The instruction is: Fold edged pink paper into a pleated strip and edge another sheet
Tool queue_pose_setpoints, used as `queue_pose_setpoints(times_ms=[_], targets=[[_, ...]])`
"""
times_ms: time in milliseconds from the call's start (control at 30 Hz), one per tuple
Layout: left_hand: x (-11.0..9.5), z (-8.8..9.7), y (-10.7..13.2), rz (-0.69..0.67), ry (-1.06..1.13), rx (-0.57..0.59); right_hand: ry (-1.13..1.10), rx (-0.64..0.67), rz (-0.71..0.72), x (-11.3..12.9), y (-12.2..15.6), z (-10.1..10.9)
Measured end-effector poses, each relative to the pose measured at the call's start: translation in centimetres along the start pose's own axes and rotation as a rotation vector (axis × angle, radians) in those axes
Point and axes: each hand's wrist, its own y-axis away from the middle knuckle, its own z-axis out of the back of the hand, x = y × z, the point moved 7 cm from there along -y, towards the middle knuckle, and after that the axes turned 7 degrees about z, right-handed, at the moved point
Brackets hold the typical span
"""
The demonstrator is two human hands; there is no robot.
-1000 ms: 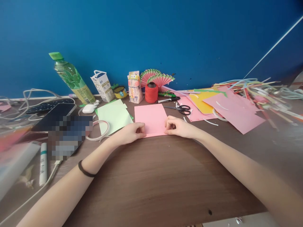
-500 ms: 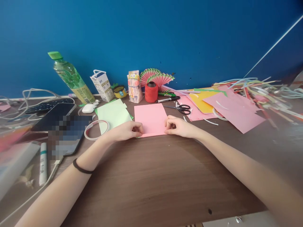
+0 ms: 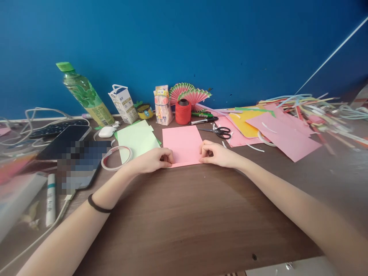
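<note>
A pink sheet of paper (image 3: 184, 142) lies on the brown table in front of me, a narrow strip turned up along its near edge. My left hand (image 3: 157, 158) pinches the near left corner of the sheet with curled fingers. At the near right corner, my right hand (image 3: 214, 154) grips the same edge between thumb and fingers. Pale green paper (image 3: 135, 140) is beside my left hand, with a roll of tape (image 3: 105, 164) overlapping its left side. Black-handled scissors (image 3: 222, 132) rest just beyond my right hand.
Along the blue wall stand a green-capped bottle (image 3: 87, 97), a carton (image 3: 124, 104), a red thread spool (image 3: 183, 113) and pleated paper fans (image 3: 198, 96). Coloured sheets (image 3: 283, 134) and paper strips lie at right. Phones, cables and a white marker (image 3: 51, 201) occupy the left.
Both hands keep hold of the pink paper's near edge with almost no movement. The whole view has shifted very slightly.
</note>
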Motion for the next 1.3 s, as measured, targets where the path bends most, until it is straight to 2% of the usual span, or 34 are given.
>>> queue_pose_setpoints(times_ms=[133, 867, 1133, 1300], targets=[[0.18, -0.1, 0.06, 0.025, 0.027, -0.002, -0.005, -0.001, 0.003, -0.23, 0.0, -0.05], [0.65, -0.1, 0.05, -0.033, 0.0, 0.017, -0.005, -0.01, 0.003, -0.37, 0.09, 0.05], [0.43, -0.29, 0.16, -0.009, -0.043, 0.031, -0.013, -0.011, 0.01, -0.39, 0.07, 0.0], [0.09, -0.03, 0.29, -0.057, -0.186, -0.024, -0.01, -0.011, 0.002, -0.4, 0.08, 0.05]])
